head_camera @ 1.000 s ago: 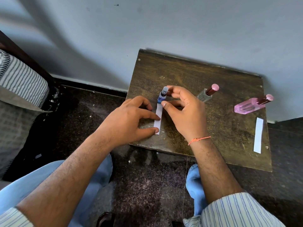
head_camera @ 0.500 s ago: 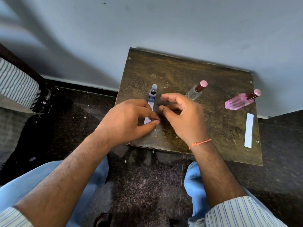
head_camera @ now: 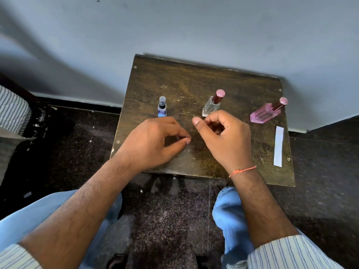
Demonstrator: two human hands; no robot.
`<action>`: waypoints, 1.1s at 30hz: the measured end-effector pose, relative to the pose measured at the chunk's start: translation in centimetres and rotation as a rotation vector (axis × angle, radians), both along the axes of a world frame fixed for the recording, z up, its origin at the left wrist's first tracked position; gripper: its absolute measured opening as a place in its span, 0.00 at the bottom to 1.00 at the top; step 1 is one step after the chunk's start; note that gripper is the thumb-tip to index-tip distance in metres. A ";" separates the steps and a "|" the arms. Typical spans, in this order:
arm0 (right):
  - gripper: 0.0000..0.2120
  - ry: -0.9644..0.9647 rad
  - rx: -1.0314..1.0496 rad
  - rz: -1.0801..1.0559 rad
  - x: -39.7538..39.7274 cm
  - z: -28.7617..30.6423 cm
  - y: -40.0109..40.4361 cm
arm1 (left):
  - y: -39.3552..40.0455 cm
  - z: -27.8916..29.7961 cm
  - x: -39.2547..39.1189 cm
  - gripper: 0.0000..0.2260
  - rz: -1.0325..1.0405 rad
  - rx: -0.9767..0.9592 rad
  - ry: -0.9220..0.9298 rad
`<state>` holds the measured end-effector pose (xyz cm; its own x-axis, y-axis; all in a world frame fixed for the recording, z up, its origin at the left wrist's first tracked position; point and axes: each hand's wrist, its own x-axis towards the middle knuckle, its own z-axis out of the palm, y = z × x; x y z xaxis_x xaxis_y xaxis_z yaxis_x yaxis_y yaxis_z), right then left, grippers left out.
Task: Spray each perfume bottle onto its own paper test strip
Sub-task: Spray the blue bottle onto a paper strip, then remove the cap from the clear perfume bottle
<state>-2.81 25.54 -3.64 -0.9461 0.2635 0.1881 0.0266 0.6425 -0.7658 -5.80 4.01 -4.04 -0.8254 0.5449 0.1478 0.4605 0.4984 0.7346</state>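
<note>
The left hand (head_camera: 155, 141) sits at the middle of the frame with thumb and forefinger pinched together at their tips; a thin sliver shows there, likely the edge of a paper strip, but the hand hides the rest, so I cannot tell for sure. The right hand (head_camera: 223, 136), just to its right, is loosely curled and holds nothing.

Just above the left hand stands a small blue bottle (head_camera: 162, 108) with a clear cap, upright on the table (head_camera: 174, 78). A clear bottle (head_camera: 210, 107) with a pink cap stands right behind the right hand's knuckles. At the right edge stands a larger pink bottle (head_camera: 266, 113), also capped, with a white paper strip (head_camera: 278, 146) lying flat just below it.

The bottles look like hard, smooth, breakable glass, light enough for one hand; best gripped round the body, forefinger on the sprayer. How full they are is hard to judge. The strip is thin and floppy; pinch one end.
</note>
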 end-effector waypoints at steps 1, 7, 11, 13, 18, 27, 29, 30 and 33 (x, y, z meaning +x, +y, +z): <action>0.14 -0.001 0.009 -0.023 0.0 0.0 0.3 | 0.2 -0.1 0.0 0.03 -0.002 0.003 -0.002; 0.15 -0.065 0.035 -0.130 -0.3 -0.2 1.6 | 1.1 0.0 0.3 0.04 0.000 -0.012 -0.010; 0.20 -0.104 0.017 -0.121 -0.5 0.1 1.8 | 1.3 0.0 0.2 0.04 -0.002 -0.022 -0.013; 0.24 -0.133 0.018 -0.091 -0.5 0.0 1.9 | 1.2 0.0 0.2 0.04 0.002 -0.020 -0.015; 0.33 -0.152 -0.051 0.003 -0.8 -0.2 1.7 | 0.8 -0.3 0.2 0.04 0.022 0.001 -0.015; 0.30 -0.105 -0.089 0.009 -1.0 -0.8 1.1 | -0.1 -0.6 0.0 0.04 0.009 0.003 0.001; 0.27 -0.095 -0.072 -0.006 -1.2 -1.0 1.1 | -0.3 -0.6 -0.1 0.03 0.019 0.001 -0.005; 0.25 -0.087 -0.065 -0.013 -1.2 -1.0 1.1 | -0.3 -0.6 -0.2 0.03 0.024 0.002 -0.008; 0.19 -0.077 -0.072 -0.023 -1.3 -1.3 0.9 | -0.5 -0.3 -0.1 0.06 0.068 0.023 -0.019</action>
